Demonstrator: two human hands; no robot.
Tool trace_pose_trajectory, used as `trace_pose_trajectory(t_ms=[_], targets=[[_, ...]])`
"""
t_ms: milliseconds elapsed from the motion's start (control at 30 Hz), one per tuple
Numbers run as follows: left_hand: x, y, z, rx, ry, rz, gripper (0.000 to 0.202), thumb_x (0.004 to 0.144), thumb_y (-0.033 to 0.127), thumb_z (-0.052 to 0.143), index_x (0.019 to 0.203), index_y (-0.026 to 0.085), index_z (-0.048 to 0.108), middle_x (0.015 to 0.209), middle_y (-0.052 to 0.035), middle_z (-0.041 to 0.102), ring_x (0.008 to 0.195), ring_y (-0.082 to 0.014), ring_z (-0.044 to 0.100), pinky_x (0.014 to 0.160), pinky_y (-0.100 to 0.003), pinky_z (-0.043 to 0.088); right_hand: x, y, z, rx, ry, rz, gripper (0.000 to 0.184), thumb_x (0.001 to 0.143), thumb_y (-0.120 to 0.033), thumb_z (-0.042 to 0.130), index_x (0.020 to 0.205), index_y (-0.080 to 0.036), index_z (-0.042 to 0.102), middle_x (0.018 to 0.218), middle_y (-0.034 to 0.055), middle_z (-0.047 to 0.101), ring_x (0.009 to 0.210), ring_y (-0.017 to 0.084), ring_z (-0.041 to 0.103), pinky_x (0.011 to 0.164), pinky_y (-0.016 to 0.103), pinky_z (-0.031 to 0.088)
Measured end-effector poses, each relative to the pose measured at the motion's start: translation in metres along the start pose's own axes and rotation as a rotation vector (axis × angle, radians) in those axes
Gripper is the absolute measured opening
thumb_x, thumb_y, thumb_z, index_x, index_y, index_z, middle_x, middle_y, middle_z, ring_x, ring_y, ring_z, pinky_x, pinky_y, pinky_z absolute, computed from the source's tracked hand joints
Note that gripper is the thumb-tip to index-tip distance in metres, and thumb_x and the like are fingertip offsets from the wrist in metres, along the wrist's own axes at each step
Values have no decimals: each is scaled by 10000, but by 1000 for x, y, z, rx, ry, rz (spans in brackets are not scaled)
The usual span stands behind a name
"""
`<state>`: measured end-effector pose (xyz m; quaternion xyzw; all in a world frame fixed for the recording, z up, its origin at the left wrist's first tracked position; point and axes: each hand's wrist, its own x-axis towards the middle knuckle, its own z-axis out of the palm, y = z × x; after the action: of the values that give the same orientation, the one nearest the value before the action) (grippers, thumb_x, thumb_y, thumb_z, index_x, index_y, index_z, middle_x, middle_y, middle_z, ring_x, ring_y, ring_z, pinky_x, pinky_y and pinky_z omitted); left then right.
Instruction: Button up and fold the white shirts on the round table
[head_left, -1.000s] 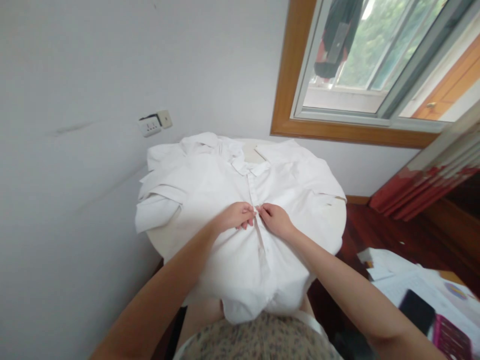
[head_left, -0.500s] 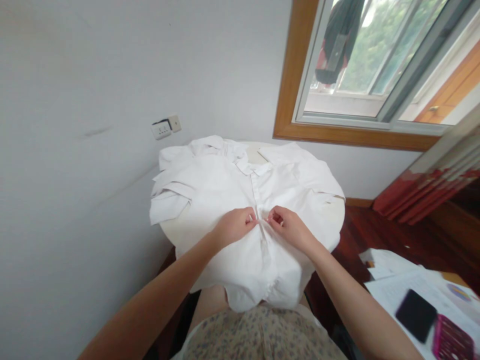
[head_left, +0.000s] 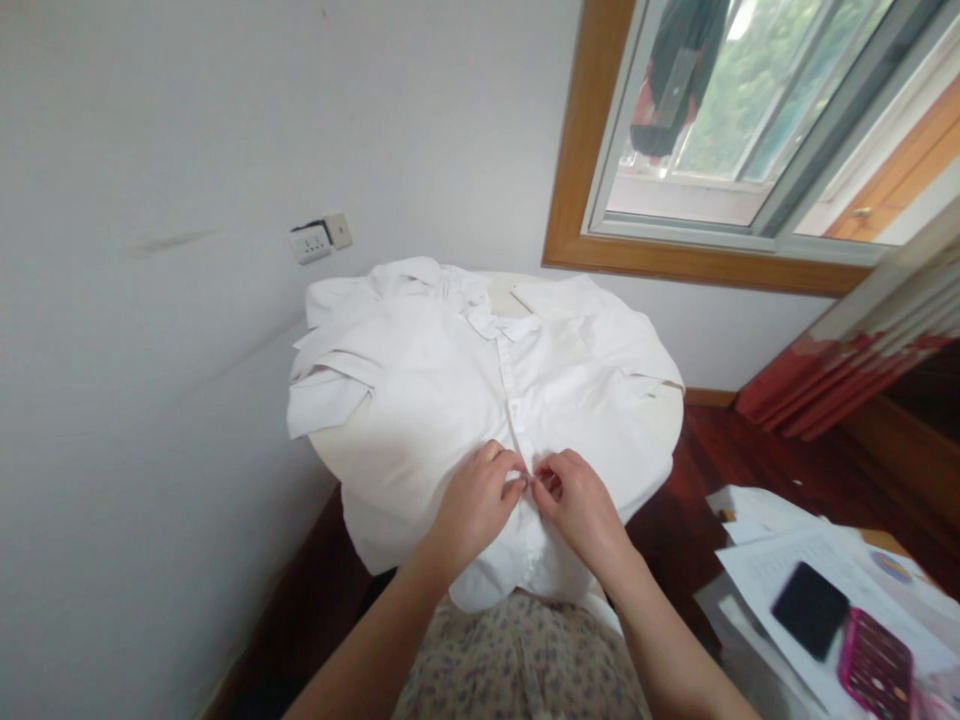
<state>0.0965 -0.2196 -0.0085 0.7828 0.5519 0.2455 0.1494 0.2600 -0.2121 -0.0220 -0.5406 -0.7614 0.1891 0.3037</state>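
Left hand (head_left: pixel 480 503) and right hand (head_left: pixel 579 503), both nearly closed, are pinching the shirt (head_left: pixel 450 400) at its front opening; it is lying spread over the table (head_left: pixel 663 424).

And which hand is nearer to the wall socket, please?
Left. The left hand is at the front of the white shirt, right of the wall socket; the right hand is farther right.

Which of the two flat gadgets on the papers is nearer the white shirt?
The plain black gadget, on the side toward the white shirt; the pink-edged gadget lies farther away.
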Motion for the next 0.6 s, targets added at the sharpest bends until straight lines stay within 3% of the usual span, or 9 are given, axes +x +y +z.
trace_pose_trajectory(t_ms=[300,467,600], targets=[[0,11,10,137,33,-59,86,872,249,545,938,217,589,967,-38,569,912,-194,549,817,-329,430,1,-1,-7,84,-21,24,87,760,-122,562,755,-176,630,744,24,567,678,147,545,669,271,437],[-1,13,11,204,22,-62,91,880,249,526,944,212,579,964,-47,567,916,-207,546,814,-343,425,0,8,-11,263,52,58,53,769,-206,557,752,-187,604,726,16,584,642,145,541,622,267,436],[-1,15,10,244,-3,-67,101,891,250,501,930,197,578,962,-61,565,923,-219,544,801,-348,422,2,15,-14,444,59,93,147,789,-312,555,776,-181,619,718,16,598,638,145,531,600,259,426]])
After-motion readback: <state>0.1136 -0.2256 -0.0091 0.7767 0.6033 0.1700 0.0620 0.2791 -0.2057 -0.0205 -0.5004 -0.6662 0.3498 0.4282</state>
